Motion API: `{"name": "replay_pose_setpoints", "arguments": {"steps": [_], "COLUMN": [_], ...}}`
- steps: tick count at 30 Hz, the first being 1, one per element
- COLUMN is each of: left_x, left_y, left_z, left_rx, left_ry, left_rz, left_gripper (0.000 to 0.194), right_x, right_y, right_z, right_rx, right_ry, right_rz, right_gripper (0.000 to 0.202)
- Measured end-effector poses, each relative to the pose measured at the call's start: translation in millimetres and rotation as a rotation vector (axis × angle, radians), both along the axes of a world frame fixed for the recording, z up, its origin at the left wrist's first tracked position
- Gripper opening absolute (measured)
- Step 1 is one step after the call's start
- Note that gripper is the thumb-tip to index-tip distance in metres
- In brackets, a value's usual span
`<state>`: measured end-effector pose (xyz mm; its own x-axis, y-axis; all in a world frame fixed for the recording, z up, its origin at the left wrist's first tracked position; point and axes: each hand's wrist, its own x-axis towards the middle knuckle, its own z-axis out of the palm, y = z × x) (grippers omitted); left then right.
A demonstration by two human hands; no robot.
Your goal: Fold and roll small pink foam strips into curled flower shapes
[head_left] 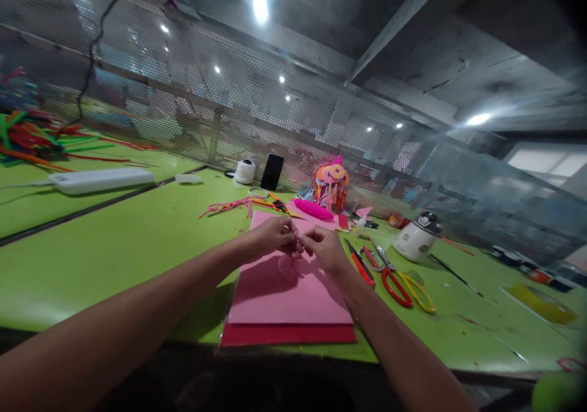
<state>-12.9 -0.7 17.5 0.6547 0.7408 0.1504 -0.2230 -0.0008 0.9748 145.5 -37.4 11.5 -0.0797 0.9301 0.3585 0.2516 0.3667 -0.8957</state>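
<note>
Pink sheets (288,302) lie on the green table near its front edge, with a red sheet (288,334) showing beneath them. Over their upper part, my left hand (280,236) and my right hand (320,246) meet fingertip to fingertip. Both are closed in a pinch, and what is between the fingers is too small to make out. Just below the fingers is a small pale pink piece (287,268); whether it hangs from them or rests on the sheet cannot be told.
Scissors (397,286) and pliers (362,265) lie right of the sheets, before a white container (417,238). Behind stand a fringed figure (331,180), a phone (272,172) and a white spool (244,172). A power strip (103,180) lies left.
</note>
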Motion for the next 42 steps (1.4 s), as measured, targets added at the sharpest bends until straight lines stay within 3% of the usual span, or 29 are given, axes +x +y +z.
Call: {"name": "replay_pose_setpoints", "arguments": {"steps": [10, 17, 21, 24, 27, 30, 33, 35, 36, 39, 42], "left_x": [1, 4, 6, 6, 4, 2, 2, 2, 2, 1, 0], "left_y": [-2, -3, -5, -4, 1, 4, 4, 1, 0, -4, -8], "left_z": [1.5, 0.3, -2.5, -0.3, 4.7, 8.0, 8.1, 8.4, 9.1, 13.3, 17.1], "left_rx": [-0.166, -0.088, -0.065, -0.057, -0.048, 0.021, 0.033, 0.037, 0.037, 0.018, 0.01], "left_ry": [-0.148, -0.142, -0.123, -0.159, -0.144, -0.072, -0.015, -0.006, -0.014, -0.064, -0.119], "left_rz": [0.091, 0.199, 0.19, 0.218, 0.248, 0.276, 0.253, 0.228, 0.207, 0.132, 0.092], "left_gripper": [0.013, 0.016, 0.023, 0.021, 0.021, 0.024, 0.023, 0.021, 0.02, 0.02, 0.021], "right_x": [-4, -11, -14, -15, -8, 13, 54, 90, 110, 167, 209], "right_y": [-5, -5, -6, -5, -1, 7, 11, 7, 1, -27, -56], "right_z": [7.5, 3.0, -0.1, 0.0, 8.4, 29.3, 56.1, 68.3, 70.6, 61.1, 35.3], "right_rx": [0.072, 0.069, 0.089, 0.093, 0.069, 0.054, 0.022, -0.264, -0.346, -0.518, -0.649], "right_ry": [0.104, 0.217, 0.241, 0.201, -0.011, -0.24, -0.728, -1.149, -1.213, -1.303, -1.325], "right_rz": [-0.052, -0.048, -0.082, -0.078, -0.126, -0.227, -0.4, -0.504, -0.511, -0.523, -0.527], "right_gripper": [0.024, 0.02, 0.02, 0.02, 0.021, 0.027, 0.03, 0.03, 0.027, 0.017, 0.032]}}
